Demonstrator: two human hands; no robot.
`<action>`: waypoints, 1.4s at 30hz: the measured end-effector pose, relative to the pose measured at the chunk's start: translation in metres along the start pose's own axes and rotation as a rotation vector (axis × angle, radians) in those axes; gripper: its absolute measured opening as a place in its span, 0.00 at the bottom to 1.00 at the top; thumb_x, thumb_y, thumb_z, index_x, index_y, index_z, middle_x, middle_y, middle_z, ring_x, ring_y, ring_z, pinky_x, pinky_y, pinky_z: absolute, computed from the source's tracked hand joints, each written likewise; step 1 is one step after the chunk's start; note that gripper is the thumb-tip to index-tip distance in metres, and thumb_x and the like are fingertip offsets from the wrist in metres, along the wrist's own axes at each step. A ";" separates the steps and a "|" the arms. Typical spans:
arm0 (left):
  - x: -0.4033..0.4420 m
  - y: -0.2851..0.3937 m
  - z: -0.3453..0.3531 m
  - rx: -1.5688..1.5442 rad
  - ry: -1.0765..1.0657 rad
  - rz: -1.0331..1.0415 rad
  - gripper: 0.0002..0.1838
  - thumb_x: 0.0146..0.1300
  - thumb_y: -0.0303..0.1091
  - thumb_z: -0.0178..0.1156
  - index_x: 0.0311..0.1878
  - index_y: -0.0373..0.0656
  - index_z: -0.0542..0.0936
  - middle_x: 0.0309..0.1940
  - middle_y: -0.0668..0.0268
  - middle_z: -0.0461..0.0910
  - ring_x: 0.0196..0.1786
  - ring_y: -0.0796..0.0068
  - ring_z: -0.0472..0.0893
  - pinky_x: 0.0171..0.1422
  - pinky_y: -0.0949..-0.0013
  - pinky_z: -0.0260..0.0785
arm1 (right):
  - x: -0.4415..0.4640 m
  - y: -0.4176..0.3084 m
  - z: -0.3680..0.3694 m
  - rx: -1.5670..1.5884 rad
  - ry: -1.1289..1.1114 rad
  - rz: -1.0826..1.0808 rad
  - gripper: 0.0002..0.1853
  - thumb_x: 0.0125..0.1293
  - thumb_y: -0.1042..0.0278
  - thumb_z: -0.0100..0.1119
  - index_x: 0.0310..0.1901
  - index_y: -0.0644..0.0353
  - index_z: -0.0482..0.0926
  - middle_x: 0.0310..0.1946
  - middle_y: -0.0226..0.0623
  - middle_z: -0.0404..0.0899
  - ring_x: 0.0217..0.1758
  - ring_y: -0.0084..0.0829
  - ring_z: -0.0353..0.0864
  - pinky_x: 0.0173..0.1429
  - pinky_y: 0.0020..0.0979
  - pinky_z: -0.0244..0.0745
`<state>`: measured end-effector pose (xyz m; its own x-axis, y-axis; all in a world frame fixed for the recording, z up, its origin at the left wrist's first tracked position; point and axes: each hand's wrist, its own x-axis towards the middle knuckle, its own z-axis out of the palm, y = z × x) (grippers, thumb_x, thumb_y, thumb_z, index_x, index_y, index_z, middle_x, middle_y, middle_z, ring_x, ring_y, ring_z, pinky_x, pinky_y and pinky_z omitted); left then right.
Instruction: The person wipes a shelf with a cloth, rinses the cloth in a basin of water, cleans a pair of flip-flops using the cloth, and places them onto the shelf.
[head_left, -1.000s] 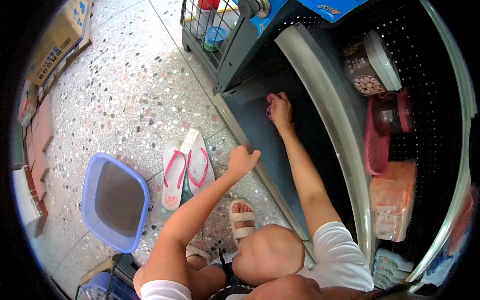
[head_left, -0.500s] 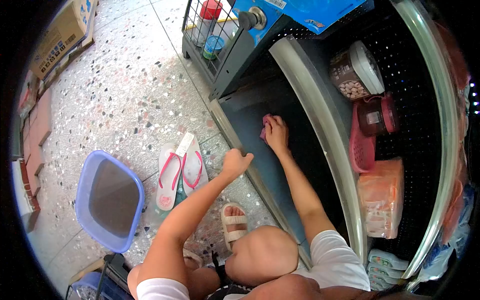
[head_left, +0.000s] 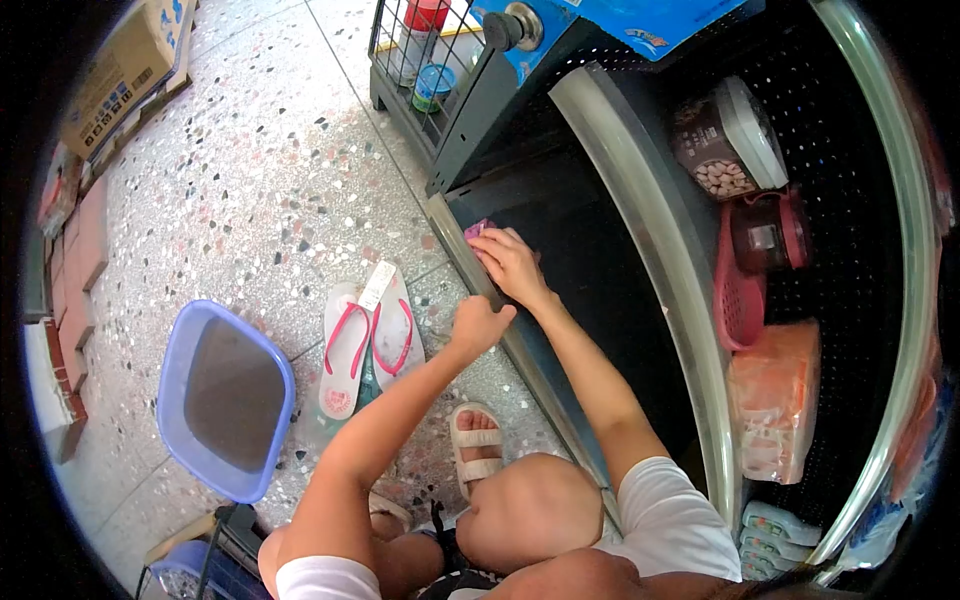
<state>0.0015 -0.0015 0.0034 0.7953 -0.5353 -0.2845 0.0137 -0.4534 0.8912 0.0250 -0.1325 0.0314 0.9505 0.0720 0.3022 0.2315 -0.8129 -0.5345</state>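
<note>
Pink, probably limp cloth [head_left: 477, 229] is bunching in your right hand's [head_left: 510, 266] curled fingers near the shelf's [head_left: 541, 383] front edge; your left hand [head_left: 479, 326] is curling, hold unclear.

A crumpled pink-purple cloth [head_left: 478, 230], partly covered by the right hand [head_left: 510, 268], lies bunched at the pale front edge of the low, dark, flat shelf [head_left: 548, 345], near its far end beside the wire rack [head_left: 425, 100].
</note>
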 end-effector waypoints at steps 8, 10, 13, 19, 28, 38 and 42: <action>0.001 0.001 0.003 0.007 -0.002 -0.029 0.24 0.51 0.44 0.62 0.25 0.24 0.78 0.21 0.37 0.76 0.28 0.43 0.81 0.37 0.51 0.73 | 0.034 0.020 0.024 -0.007 0.093 -0.013 0.11 0.59 0.75 0.59 0.45 0.63 0.80 0.40 0.42 0.77 0.45 0.45 0.75 0.49 0.39 0.73; 0.001 -0.003 0.005 0.031 0.013 -0.013 0.24 0.51 0.44 0.62 0.25 0.24 0.77 0.20 0.37 0.75 0.27 0.43 0.81 0.35 0.51 0.73 | 0.045 0.022 0.030 -0.003 0.117 0.023 0.11 0.60 0.74 0.59 0.45 0.62 0.80 0.39 0.42 0.77 0.45 0.46 0.75 0.50 0.40 0.73; 0.002 -0.001 0.003 0.023 -0.033 -0.054 0.25 0.52 0.45 0.62 0.26 0.24 0.78 0.24 0.37 0.77 0.32 0.40 0.81 0.40 0.51 0.73 | 0.057 0.026 0.037 -0.031 0.169 0.080 0.10 0.60 0.72 0.58 0.44 0.61 0.80 0.39 0.42 0.76 0.45 0.47 0.75 0.50 0.41 0.73; 0.002 -0.005 0.004 -0.001 -0.034 -0.032 0.24 0.52 0.44 0.62 0.26 0.24 0.77 0.24 0.38 0.77 0.31 0.41 0.81 0.40 0.50 0.73 | 0.064 0.042 0.038 -0.228 0.276 0.223 0.09 0.61 0.70 0.57 0.41 0.62 0.81 0.37 0.46 0.76 0.43 0.49 0.76 0.48 0.43 0.72; 0.001 -0.001 0.002 -0.010 -0.059 -0.073 0.25 0.53 0.44 0.64 0.23 0.23 0.76 0.22 0.38 0.77 0.30 0.41 0.81 0.38 0.51 0.73 | 0.070 0.106 0.006 -0.382 0.366 0.290 0.10 0.64 0.70 0.55 0.41 0.66 0.81 0.37 0.53 0.77 0.42 0.54 0.77 0.48 0.45 0.73; 0.001 -0.002 0.005 0.000 -0.013 -0.055 0.25 0.53 0.46 0.63 0.23 0.25 0.77 0.19 0.39 0.75 0.28 0.44 0.81 0.34 0.52 0.72 | 0.050 0.104 -0.005 -0.434 0.263 0.383 0.09 0.62 0.71 0.55 0.40 0.64 0.81 0.37 0.53 0.77 0.42 0.54 0.77 0.48 0.45 0.74; -0.003 0.005 0.000 0.021 0.002 -0.066 0.25 0.52 0.46 0.63 0.24 0.24 0.77 0.21 0.38 0.75 0.29 0.43 0.81 0.35 0.51 0.73 | 0.031 0.091 -0.016 -0.407 0.237 0.367 0.08 0.63 0.71 0.52 0.39 0.63 0.80 0.38 0.54 0.77 0.43 0.55 0.77 0.47 0.47 0.73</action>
<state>-0.0006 -0.0020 0.0093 0.7942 -0.5026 -0.3415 0.0532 -0.5024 0.8630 0.0728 -0.2134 0.0043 0.8704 -0.3487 0.3475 -0.2464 -0.9197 -0.3056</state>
